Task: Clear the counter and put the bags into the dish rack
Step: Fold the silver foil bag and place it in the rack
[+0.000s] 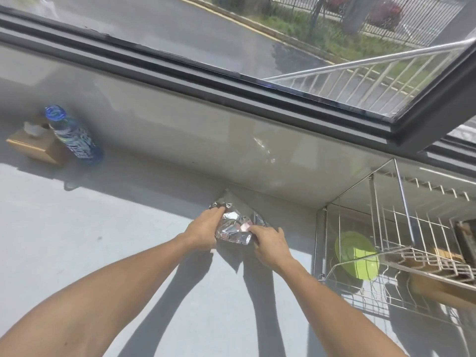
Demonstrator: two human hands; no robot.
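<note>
Bag [235, 228] of crumpled silver foil, low in the middle of the frame, on the grey counter [103, 228] and close to the wall under the window [257, 47]. Held from both sides. Left hand [202, 231] closed over the bag's left edge, fingers curled onto the foil at the top left corner. Right hand [269, 242] clamped on the bag's lower right part, thumb and fingers pinching the foil. Both forearms reaching up from the bottom edge of the frame, with dark shadows on the counter below them.

Rack [386, 243] of metal wire at the right of the frame, just beside the bag and the right hand but not touching them. Green bowl [356, 255] inside the rack, tilted, in the lower part. Brown things also in the rack at far right, too cut off to tell what.

Bottle [72, 136] with blue cap at the upper left, upright, well apart from the bag. Brown box [36, 146] just beside the bottle, at its left, with a bit of white paper on top.
</note>
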